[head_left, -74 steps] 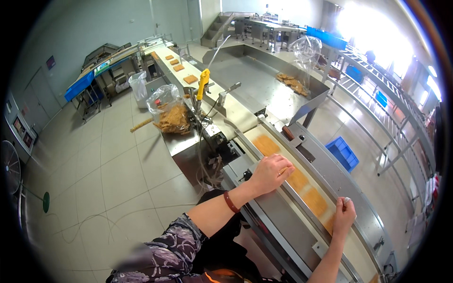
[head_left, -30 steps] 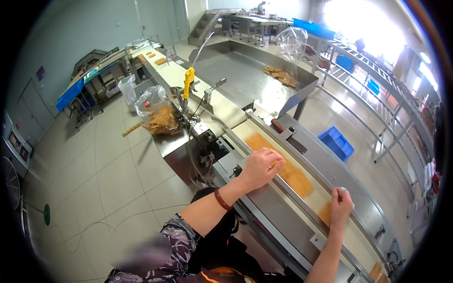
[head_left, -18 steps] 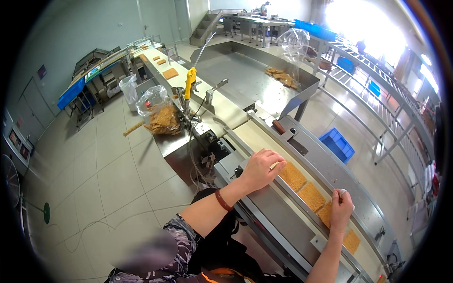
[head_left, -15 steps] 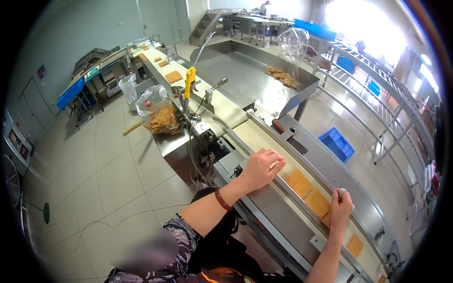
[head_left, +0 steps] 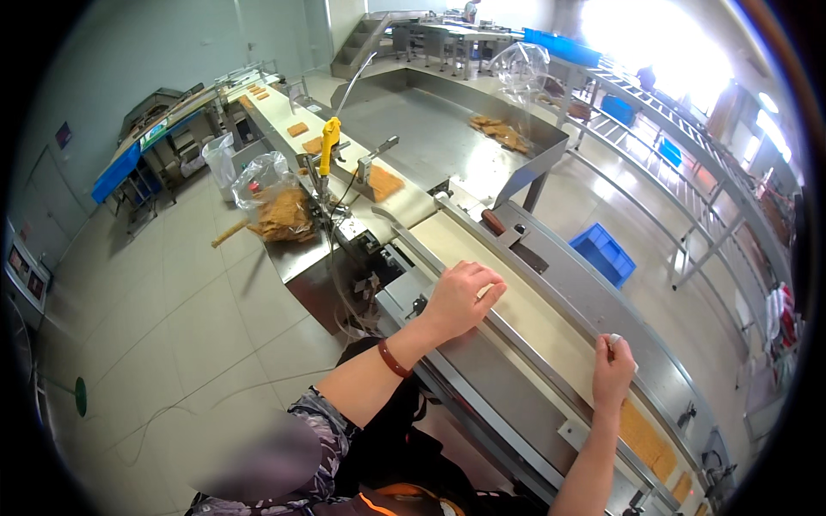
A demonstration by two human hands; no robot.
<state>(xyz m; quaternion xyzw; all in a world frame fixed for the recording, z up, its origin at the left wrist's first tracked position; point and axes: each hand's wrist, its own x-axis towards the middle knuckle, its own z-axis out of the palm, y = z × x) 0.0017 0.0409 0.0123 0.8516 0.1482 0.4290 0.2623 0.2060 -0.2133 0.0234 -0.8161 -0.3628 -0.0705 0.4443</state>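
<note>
My left hand [head_left: 465, 298] hovers at the near rail of the cream conveyor belt [head_left: 525, 314], fingers curled in and the palm hidden. Whether anything is in it, I cannot make out. Across the belt, by the far rail, my right hand [head_left: 613, 371] pinches a small white crumpled piece [head_left: 614, 340], its material unclear. Flat golden-brown square slabs [head_left: 647, 440] lie on the belt beyond my right wrist, toward the lower right. Another brown slab [head_left: 385, 182] lies on the upstream belt, under a metal bracket [head_left: 368, 163].
A brown-handled tool [head_left: 493, 222] lies along the far rail. Left of the belt, a clear bag of brown pieces [head_left: 284, 213] sits beside a yellow device [head_left: 329, 142]. Behind stands a wide steel tray [head_left: 404, 116]; a blue crate [head_left: 602, 254] is on the floor at right.
The slabs between my hands have travelled down the belt to the lower right, past my right hand. Upstream, a slab has come forward to the bracket. Both hands hold nearly the same pose.
</note>
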